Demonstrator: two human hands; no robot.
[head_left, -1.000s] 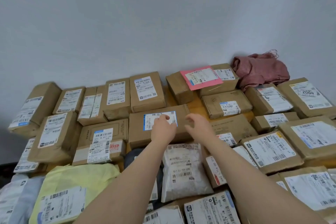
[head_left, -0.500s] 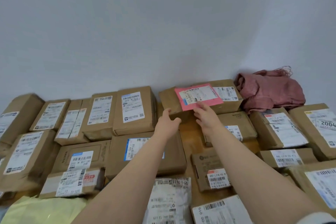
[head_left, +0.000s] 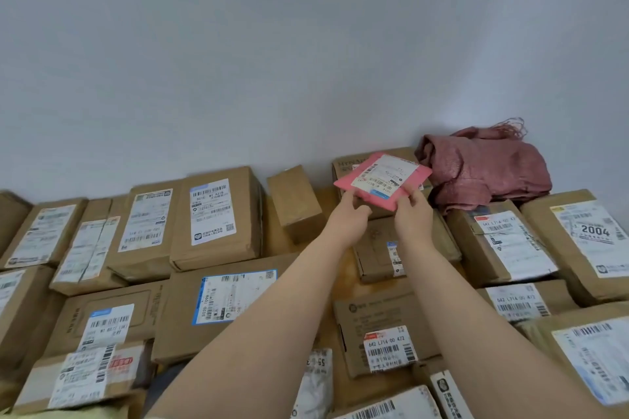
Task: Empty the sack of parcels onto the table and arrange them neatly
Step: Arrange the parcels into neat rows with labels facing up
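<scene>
Pink flat plastic mailer: over the back row, right of centre. Left hand pinches its near-left corner and right hand its near-right corner.

Behind and below it: brown printed cardboard carton, against the wall.

Right of the mailer: crumpled pink woven sack, behind the brown cardboard box marked 2004.

Left of the mailer: small plain brown cardboard box, tilted on the wooden worktop. Beyond that box: tall labelled brown cardboard box.

A flat pink parcel with a white label, tilted, is pinched at its near edge by the left hand and right hand above the table's far edge. Brown labelled boxes lie in close rows across the table; a crumpled reddish sack sits far right.
</scene>
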